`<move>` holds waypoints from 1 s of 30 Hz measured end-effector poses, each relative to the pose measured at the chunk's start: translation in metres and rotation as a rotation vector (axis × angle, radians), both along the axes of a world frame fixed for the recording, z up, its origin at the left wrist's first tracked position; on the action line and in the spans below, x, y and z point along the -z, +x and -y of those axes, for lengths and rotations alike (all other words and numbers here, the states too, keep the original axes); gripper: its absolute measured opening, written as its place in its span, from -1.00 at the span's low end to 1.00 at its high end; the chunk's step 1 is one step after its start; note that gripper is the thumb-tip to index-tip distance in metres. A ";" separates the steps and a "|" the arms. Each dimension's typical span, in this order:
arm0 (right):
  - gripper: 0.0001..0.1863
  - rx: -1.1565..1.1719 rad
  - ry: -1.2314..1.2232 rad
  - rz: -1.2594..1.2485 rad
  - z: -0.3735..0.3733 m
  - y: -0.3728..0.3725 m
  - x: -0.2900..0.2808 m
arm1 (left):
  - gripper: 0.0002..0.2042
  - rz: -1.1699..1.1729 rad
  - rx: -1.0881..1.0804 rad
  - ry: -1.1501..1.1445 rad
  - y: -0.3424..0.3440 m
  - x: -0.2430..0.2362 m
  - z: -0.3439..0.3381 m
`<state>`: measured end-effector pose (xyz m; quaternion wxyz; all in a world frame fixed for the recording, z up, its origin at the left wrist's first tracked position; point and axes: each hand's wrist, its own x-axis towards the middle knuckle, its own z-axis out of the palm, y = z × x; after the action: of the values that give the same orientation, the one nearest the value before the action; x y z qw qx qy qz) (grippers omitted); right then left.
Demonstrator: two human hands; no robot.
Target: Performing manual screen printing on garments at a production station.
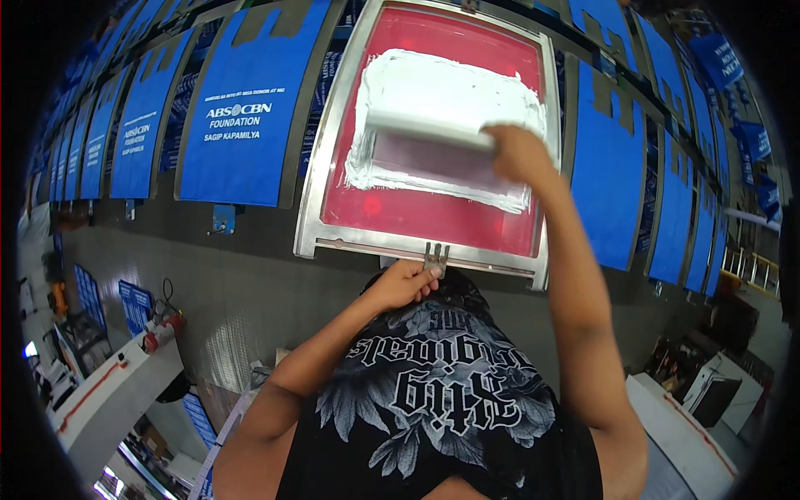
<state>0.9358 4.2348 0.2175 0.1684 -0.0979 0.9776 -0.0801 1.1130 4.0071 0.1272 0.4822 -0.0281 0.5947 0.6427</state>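
A silver-framed printing screen (310, 218) with red mesh lies in front of me, white ink (450, 83) spread thickly over its middle. My right hand (521, 155) is closed on the right end of a long squeegee (429, 133), which lies crosswise in the ink and is blurred. Below its blade a thinner, pinkish band shows, with white ridges along the sides and bottom. At the frame's near edge, my left hand (410, 283) pinches a small grey metal bracket (436, 257) with prongs that reach up to the frame.
Blue fabric bags with white print (242, 108) lie flat in a row to the left. More blue bags (607, 167) line the right side, along metal rails. White beams (121, 383) stand lower left. Blue bags (754, 142) hang at the far right.
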 end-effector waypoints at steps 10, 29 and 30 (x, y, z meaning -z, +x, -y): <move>-0.66 -0.010 -0.107 -0.298 -0.010 0.097 0.013 | -0.53 0.028 0.051 -0.321 -0.003 0.036 -0.010; -0.64 0.729 -1.103 0.192 -0.115 0.052 0.084 | -0.59 -0.590 -0.554 -0.695 -0.126 0.035 0.103; -0.64 0.748 -1.177 0.178 -0.124 0.058 0.071 | -0.62 -0.556 -0.535 -0.649 -0.123 0.015 0.089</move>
<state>0.9935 4.3591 0.1462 0.1281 0.1771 0.7223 -0.6562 0.9899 3.9183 0.1123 0.0901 -0.1558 0.8418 0.5089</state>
